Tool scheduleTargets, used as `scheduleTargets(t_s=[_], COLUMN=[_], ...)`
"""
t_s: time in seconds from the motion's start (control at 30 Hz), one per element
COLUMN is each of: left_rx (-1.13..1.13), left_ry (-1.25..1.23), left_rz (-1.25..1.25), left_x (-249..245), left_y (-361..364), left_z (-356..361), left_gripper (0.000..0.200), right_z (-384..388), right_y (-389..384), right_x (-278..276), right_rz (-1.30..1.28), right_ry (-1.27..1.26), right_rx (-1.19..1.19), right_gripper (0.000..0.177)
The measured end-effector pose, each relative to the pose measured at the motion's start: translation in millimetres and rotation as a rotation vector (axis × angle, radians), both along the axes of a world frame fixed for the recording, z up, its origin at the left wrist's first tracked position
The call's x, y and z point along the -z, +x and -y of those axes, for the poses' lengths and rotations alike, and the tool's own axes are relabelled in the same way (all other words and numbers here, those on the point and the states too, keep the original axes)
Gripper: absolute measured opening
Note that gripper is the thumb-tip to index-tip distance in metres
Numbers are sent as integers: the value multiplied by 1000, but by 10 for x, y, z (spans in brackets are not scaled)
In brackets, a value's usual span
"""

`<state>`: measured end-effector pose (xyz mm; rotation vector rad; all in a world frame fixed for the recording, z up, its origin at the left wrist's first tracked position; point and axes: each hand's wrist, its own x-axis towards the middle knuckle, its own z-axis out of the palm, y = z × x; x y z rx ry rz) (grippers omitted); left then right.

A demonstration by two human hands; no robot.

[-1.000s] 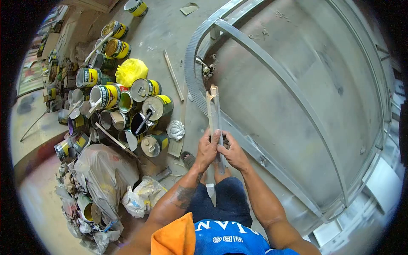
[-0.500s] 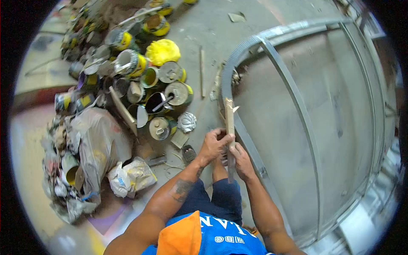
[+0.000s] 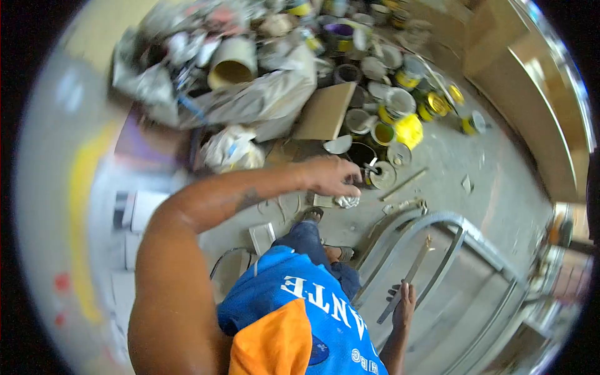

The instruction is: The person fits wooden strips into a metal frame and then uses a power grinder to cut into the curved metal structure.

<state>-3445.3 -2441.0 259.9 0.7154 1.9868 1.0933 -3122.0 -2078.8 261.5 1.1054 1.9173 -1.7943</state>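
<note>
My left hand [image 3: 330,175] reaches out over the floor beside the paint cans, slightly blurred, with its fingers bent and apart and nothing visible between them. Just below its fingertips lies a crumpled silver ball [image 3: 347,201]. Lower right, my right hand [image 3: 404,301] holds a long, narrow strip [image 3: 414,269] with a splintered, pale upper end. The strip slants across a curved grey metal frame [image 3: 445,262] beside my legs.
Open and lidded paint cans [image 3: 383,175] crowd the floor ahead, near a yellow bundle [image 3: 409,130]. A tan board [image 3: 326,111] leans by a heap of plastic bags [image 3: 275,100]. A thin wooden stick [image 3: 405,184] lies on the floor. Large brown panels [image 3: 528,94] stand at right.
The view has turned, shifting the cans rightward. My left hand has let go of the strip and stretched toward the cans; my right hand keeps the strip, now lower and tilted.
</note>
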Motion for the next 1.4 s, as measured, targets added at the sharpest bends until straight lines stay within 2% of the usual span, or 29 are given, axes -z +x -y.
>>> scheduleTargets(t_s=[0.03,0.07,0.13,0.23,0.27,0.33,0.37,0.47,0.5,0.63,0.7,0.73,0.8,0.87,0.93,1.0,1.07,1.13,1.2,1.23,1.27,1.33,1.4], left_rx=[-4,-136,-338,-501,-534,-757,-801,-874,-914,-965,-1065,-1069,-1038,-1047,-1048,-1041,-1010,-944,-838,-758,-712,-510,-365], left_ry=[-130,-85,-165,-267,-260,-188,-145,-164,-137,-154,-203,-200,-349,-346,-341,-222,-204,-168,-142,-20,-9,134,181], left_rz=[-397,-367,-245,-85,-70,-92,-38,108,178,202,252,255,215,227,236,241,227,201,8,17,1,13,184], left_x=[-386,-580,-887,-1144,-1124,-1026,-825,-727,-692,-324,-242,-211,-137,-23,121,220,-120,-380,-533,-606,-664,-823,-1040], left_y=[81,187,531,1088,1286,1627,1758,2132,2231,2529,2625,2662,2747,2839,2914,2873,2578,2125,1756,1568,1420,1128,883], left_z=[440,879,1528,2232,2370,2562,2676,2809,2831,3020,3061,3079,3110,3120,3112,3105,3053,2901,2726,2562,2352,1887,1463], left_gripper=[55,56,56,47,47,51,50,49,48,48,50,50,53,54,54,50,47,45,41,43,43,42,43], right_z=[69,114,142,360,341,263,295,217,349,586,627,662,699,717,748,808,884,1000,1183,1219,1253,1374,1462], right_y=[-49,-92,-161,-406,-471,-653,-771,-969,-1060,-1210,-1237,-1258,-1267,-1270,-1252,-1220,-1247,-1350,-1424,-1490,-1523,-1564,-1485], right_x=[-94,-145,-212,-463,-459,-421,-429,-307,-428,-537,-550,-553,-622,-673,-692,-683,-710,-774,-816,-819,-820,-738,-606], right_rz=[9,20,30,16,22,28,42,-24,33,4,29,46,40,154,121,84,19,36,-32,43,118,-1,-107], right_ry=[28,40,69,180,189,315,362,415,436,417,447,470,469,487,502,519,340,209,31,-39,-119,-165,-212], right_rx=[-22,-81,-180,-324,-359,-535,-589,-767,-806,-856,-891,-912,-936,-955,-952,-914,-822,-793,-720,-694,-672,-663,-658], right_gripper=[36,36,36,31,31,29,29,30,33,35,34,33,32,29,28,27,27,36,38,40,42,43,44])
